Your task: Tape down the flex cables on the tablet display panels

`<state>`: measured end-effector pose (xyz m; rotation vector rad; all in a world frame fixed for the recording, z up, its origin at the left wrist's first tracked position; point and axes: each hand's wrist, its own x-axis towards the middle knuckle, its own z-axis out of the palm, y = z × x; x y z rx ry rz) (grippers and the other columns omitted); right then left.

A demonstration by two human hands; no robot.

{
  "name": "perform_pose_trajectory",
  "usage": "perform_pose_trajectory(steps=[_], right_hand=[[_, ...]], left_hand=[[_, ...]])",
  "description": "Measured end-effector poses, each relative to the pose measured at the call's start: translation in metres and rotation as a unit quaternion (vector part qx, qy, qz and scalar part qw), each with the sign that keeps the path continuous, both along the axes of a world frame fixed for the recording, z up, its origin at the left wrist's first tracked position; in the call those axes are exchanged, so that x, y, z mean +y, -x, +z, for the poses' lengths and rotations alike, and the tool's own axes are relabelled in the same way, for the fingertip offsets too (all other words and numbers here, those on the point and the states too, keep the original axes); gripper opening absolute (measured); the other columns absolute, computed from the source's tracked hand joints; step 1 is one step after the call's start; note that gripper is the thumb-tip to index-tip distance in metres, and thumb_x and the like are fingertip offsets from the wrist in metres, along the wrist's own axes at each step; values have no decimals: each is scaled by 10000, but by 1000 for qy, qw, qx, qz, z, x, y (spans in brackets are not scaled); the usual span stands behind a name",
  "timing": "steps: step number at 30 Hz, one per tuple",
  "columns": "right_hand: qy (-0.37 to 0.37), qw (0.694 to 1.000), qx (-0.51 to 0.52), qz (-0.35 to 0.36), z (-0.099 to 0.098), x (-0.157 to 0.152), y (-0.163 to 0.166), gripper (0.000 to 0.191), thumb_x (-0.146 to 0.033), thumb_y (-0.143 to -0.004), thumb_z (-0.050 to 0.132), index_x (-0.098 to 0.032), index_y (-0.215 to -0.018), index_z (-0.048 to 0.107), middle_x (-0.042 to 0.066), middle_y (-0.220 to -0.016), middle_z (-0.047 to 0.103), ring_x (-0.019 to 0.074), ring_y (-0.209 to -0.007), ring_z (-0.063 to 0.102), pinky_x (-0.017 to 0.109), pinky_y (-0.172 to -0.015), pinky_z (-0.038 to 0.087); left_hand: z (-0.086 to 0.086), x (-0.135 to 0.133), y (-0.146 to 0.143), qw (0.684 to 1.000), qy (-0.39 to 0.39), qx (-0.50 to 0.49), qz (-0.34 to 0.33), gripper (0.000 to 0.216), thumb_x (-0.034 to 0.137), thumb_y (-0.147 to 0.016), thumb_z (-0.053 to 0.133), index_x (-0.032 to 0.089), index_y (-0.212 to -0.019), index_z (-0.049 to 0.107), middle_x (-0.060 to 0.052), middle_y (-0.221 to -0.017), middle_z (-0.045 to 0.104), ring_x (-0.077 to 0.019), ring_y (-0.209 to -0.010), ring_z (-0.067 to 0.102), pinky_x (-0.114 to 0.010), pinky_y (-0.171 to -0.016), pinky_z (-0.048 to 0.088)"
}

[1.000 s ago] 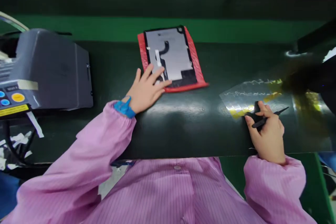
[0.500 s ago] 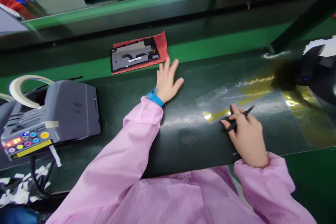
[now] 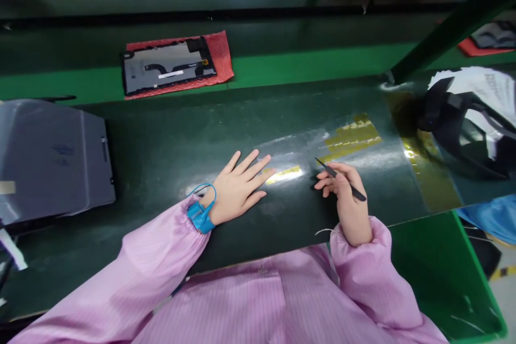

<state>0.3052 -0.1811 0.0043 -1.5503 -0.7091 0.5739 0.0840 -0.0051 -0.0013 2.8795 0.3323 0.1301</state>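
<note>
My left hand (image 3: 237, 188) is spread with its fingers apart, over the dark green work mat (image 3: 161, 134), and holds nothing. A blue wrist strap (image 3: 200, 217) circles that wrist. Its fingertips reach the clear film (image 3: 278, 146) with a short strip of yellow tape (image 3: 284, 174). In my right hand (image 3: 349, 193) is a pair of black tweezers (image 3: 336, 176), gripped by thumb and fingers with the tip pointing up and left. More yellow tape strips (image 3: 352, 137) lie beyond that hand.
A display panel (image 3: 169, 67) lies on a red bubble bag (image 3: 221, 59) at the back left. The grey tape dispenser (image 3: 52, 156) stands at the left. At the right are a black object (image 3: 463, 123), papers (image 3: 479, 83) and a green bin (image 3: 443, 274) below the edge.
My left hand has come back from near the display panel toward the clear film. The tweezers have turned in my right hand, their tip now pointing up-left. The whole view has shifted rightward.
</note>
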Motion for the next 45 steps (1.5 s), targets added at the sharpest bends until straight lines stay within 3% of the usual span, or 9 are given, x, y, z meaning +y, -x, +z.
perform_pose_trajectory(steps=[8,20,28,36,39,41,43,45], right_hand=[[107,992,-22,60,7,6,-10,250,-460,-924,705,-212,-944,675,30,-794,747,134,-575,666,233,-465,494],[212,964,-23,157,28,11,-24,338,-503,-871,718,-210,-1042,724,18,-754,744,85,-421,513,249,-453,457],[191,970,-5,152,24,17,-24,307,-465,-862,727,-192,-1001,743,35,-749,755,79,-391,493,238,-399,413],[62,986,50,148,20,13,-12,172,-381,-881,752,-219,-938,753,28,-775,770,70,-405,489,214,-371,372],[21,983,68,166,23,16,-6,134,-366,-905,745,-241,-949,758,20,-787,772,74,-415,496,212,-369,360],[-3,983,56,175,27,19,1,118,-357,-920,740,-252,-969,757,21,-807,775,82,-428,504,219,-372,365],[-24,983,28,180,33,23,10,106,-347,-931,736,-258,-986,754,31,-837,775,103,-474,560,229,-383,385],[-40,981,-6,189,37,27,20,95,-332,-933,740,-260,-994,755,41,-871,774,136,-562,642,245,-418,431]], left_hand=[[-2,0,-2,1000,17,-23,2,511,390,-1064,466,237,-1551,500,-98,-1658,421,-363,-1580,290,-611,-1280,181],[-1,-1,-4,1000,12,-18,0,520,395,-1070,450,219,-1557,488,-109,-1663,406,-381,-1576,294,-645,-1257,216],[-1,-1,-4,1000,4,-21,3,522,408,-1066,459,226,-1555,491,-97,-1667,403,-372,-1578,293,-630,-1263,217],[-2,-1,-3,999,22,-25,9,520,379,-1049,500,218,-1543,507,-106,-1659,418,-373,-1577,294,-639,-1271,196],[0,-2,-2,994,90,-62,19,475,352,-1043,508,199,-1489,565,-127,-1634,460,-368,-1581,288,-623,-1277,209],[4,-5,-2,970,205,-128,36,432,373,-1055,490,190,-1429,604,-141,-1575,532,-331,-1550,370,-553,-1271,289],[10,-11,-2,906,366,-206,56,425,457,-1055,496,190,-1360,624,-146,-1445,633,-284,-1412,557,-456,-1192,439],[17,-17,-4,815,511,-261,83,448,553,-1007,576,186,-1254,646,-135,-1275,705,-246,-1188,692,-387,-1051,548]])
